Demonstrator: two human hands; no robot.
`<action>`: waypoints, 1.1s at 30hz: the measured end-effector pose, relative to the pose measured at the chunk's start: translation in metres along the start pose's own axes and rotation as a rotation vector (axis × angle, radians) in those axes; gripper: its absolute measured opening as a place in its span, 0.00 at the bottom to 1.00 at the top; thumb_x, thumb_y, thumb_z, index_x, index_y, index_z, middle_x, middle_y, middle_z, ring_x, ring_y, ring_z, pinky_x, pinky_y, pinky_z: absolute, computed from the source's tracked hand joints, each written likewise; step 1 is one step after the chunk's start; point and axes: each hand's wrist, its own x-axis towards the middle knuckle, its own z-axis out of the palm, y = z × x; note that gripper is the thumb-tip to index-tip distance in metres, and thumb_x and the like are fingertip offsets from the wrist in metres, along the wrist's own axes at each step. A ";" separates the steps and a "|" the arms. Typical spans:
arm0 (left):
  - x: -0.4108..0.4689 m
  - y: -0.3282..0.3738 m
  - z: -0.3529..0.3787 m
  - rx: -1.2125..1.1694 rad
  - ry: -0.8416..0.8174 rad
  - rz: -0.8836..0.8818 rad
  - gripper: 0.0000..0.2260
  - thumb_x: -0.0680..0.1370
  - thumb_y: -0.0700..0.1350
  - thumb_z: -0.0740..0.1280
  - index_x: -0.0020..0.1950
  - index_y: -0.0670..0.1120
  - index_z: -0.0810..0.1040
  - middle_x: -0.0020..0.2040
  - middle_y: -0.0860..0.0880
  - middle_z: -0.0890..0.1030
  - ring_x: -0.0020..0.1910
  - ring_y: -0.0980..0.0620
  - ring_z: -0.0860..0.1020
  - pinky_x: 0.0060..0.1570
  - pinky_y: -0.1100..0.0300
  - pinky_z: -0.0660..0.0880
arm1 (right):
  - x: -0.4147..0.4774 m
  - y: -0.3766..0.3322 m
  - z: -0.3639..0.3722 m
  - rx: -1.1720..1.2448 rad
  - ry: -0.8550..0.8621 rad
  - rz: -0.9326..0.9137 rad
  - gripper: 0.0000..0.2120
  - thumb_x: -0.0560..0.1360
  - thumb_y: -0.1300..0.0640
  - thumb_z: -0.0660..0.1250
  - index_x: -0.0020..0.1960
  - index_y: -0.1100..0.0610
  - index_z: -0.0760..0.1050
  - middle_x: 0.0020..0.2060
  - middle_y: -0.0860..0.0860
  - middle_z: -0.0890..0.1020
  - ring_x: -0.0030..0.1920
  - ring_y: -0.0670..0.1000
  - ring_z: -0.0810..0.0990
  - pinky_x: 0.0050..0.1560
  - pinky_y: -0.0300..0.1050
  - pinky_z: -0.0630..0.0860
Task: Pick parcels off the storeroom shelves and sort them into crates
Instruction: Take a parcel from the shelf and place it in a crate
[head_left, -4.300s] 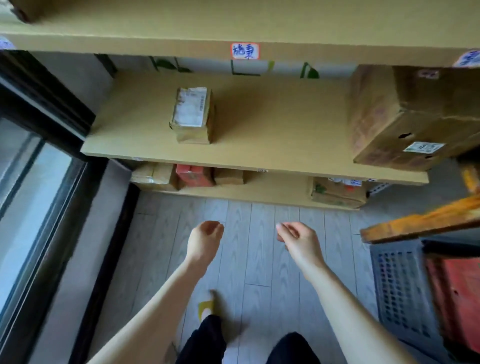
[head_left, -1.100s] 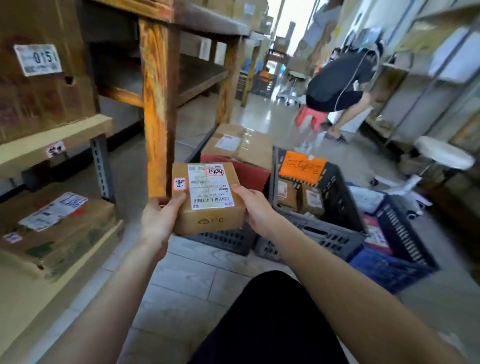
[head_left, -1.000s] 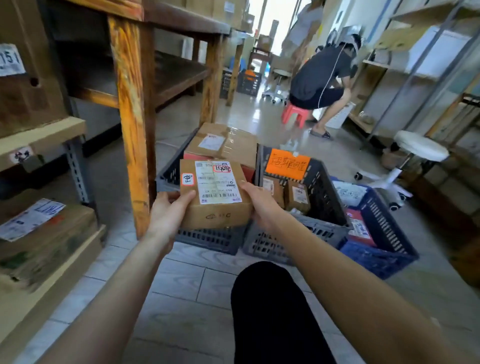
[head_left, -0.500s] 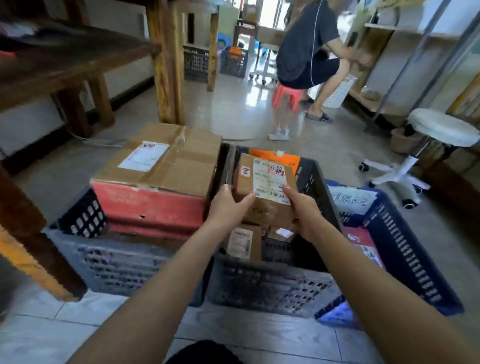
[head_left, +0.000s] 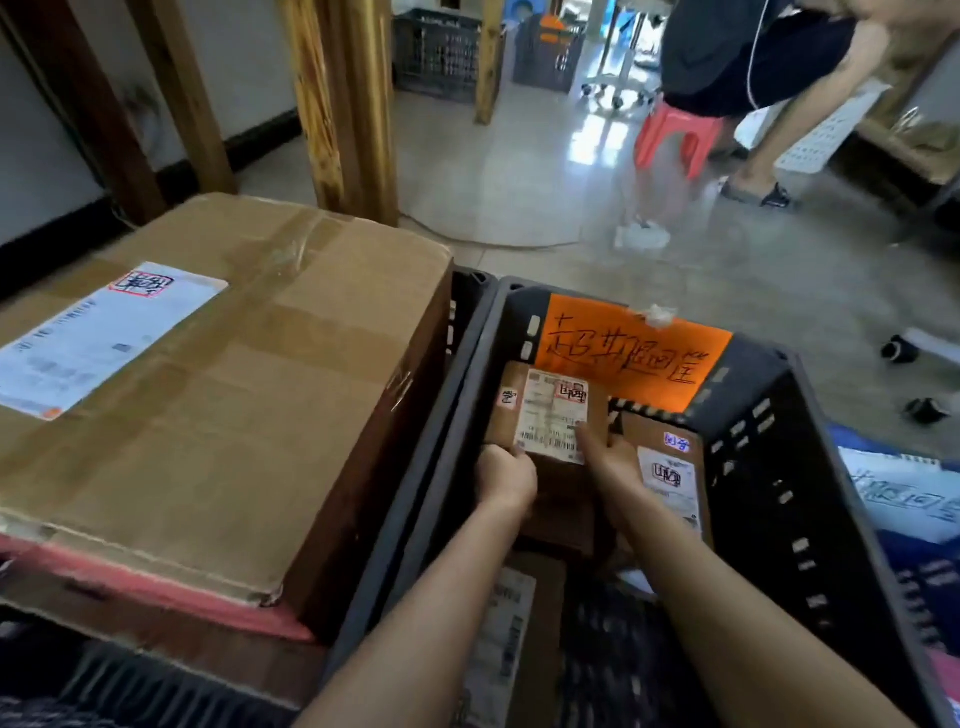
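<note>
Gripping the small parcel (head_left: 545, 415) from both sides; left hand (head_left: 504, 480) curled round its near left corner, right hand (head_left: 610, 460) clasping the right edge with the thumb up on the label. Holding it label-up, deep inside the dark grey crate (head_left: 769, 493), right under the orange sign (head_left: 631, 353); cannot tell whether it is seated on anything yet or hanging clear of the load beneath.

Plenty to go wrong from here. Let go too high and risk a drop onto the parcels already lying in there, like the near one (head_left: 501, 634), with a dented corner likely on one box or the other; let go off-level and expect a tip toward the labelled neighbour (head_left: 670, 478) just beside it on the right, ending wedged on edge with the label hidden.

Tight on that right side too; easy to trap knuckles against the neighbour while pulling out. Close to the crate wall on the left; easy to snag a wrist there and drag the box askew.

Worth reading that sign once more; wrong crate, wasted sorting, however neat the landing. No trouble expected from the large taped carton (head_left: 218, 384) off to the left, outside this crate.
</note>
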 end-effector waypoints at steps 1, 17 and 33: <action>0.003 0.000 0.002 -0.032 -0.006 -0.025 0.17 0.81 0.45 0.56 0.63 0.36 0.71 0.62 0.38 0.76 0.60 0.40 0.75 0.53 0.55 0.72 | 0.003 0.003 0.004 -0.029 0.002 0.003 0.23 0.77 0.50 0.61 0.66 0.64 0.68 0.62 0.61 0.76 0.61 0.61 0.75 0.63 0.55 0.70; -0.093 0.019 -0.064 -0.062 -0.203 0.243 0.16 0.80 0.52 0.57 0.60 0.44 0.73 0.55 0.46 0.80 0.52 0.48 0.79 0.49 0.56 0.77 | -0.083 -0.053 0.004 0.229 0.253 -0.251 0.14 0.78 0.48 0.58 0.56 0.56 0.73 0.40 0.49 0.80 0.37 0.45 0.80 0.31 0.37 0.70; -0.325 -0.120 -0.446 -0.312 0.515 0.442 0.17 0.79 0.52 0.60 0.58 0.40 0.77 0.48 0.43 0.81 0.48 0.47 0.77 0.43 0.62 0.68 | -0.504 -0.123 0.190 0.167 -0.336 -0.578 0.09 0.74 0.52 0.65 0.35 0.51 0.75 0.35 0.47 0.81 0.39 0.46 0.79 0.45 0.43 0.73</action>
